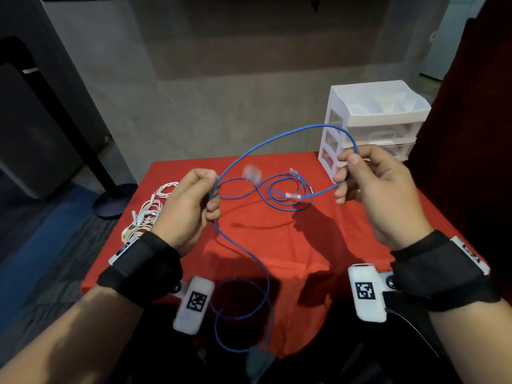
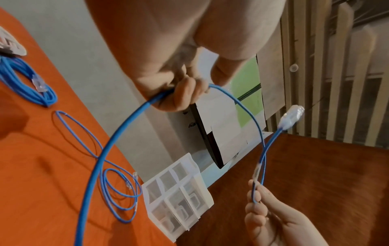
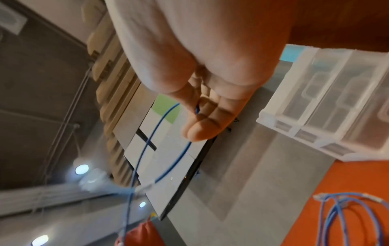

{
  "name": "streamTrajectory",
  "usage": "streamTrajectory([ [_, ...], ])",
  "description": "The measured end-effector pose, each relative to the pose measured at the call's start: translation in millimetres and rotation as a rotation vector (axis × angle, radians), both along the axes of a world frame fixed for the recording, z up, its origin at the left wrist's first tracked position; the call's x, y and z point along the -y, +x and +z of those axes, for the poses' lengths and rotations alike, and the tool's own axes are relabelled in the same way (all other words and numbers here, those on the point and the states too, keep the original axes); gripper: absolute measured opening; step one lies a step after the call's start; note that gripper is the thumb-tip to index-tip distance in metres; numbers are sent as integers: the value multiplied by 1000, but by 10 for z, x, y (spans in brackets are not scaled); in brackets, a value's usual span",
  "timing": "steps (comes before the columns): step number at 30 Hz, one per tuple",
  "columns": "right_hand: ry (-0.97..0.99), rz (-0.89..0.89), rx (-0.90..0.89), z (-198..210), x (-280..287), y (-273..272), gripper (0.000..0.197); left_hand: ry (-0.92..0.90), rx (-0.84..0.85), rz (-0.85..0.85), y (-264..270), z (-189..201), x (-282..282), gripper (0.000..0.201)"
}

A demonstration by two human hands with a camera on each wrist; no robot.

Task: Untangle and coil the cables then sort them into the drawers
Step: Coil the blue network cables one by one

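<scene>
Early stage: left hand [image 1: 191, 200] and right hand [image 1: 368, 187] each pinch the blue cable [image 1: 277, 142], looped in air between them, tail hanging off near edge; second blue cable [image 1: 291, 189] and white cables [image 1: 146, 214] lie uncoiled on table, drawers [image 1: 371, 126] far right closed, nothing sorted

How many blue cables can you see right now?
2: the held cable stretched between left hand and right hand, the loose cable on the red table. Near-edge loops may be a third.

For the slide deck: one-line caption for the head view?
Both hands, left hand and right hand, hold a blue cable in a loop above the red tablecloth.
</scene>
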State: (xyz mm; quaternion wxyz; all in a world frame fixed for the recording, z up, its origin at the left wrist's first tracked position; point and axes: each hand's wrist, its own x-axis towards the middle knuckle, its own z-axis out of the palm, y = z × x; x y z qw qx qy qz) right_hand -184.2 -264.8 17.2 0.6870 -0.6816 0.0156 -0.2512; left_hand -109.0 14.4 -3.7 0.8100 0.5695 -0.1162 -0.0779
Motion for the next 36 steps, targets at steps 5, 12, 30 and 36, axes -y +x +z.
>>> streamTrajectory([
  [5, 240, 115, -15, 71, -66, -55, 15, -20, 14, -48, -67, -28, 66, 8],
  [12, 518, 197, -100, -2, -437, -102, 9, 131, 39, -63, -238, 38, 400, 34],
  [30, -257, 121, 38, -27, -402, -84, 13, 296, -77, -127, -351, 133, 473, 31],
  [36, -307, 60, 78, -73, -408, -55, 14, 348, -86, -331, -396, 178, 410, 32],
])
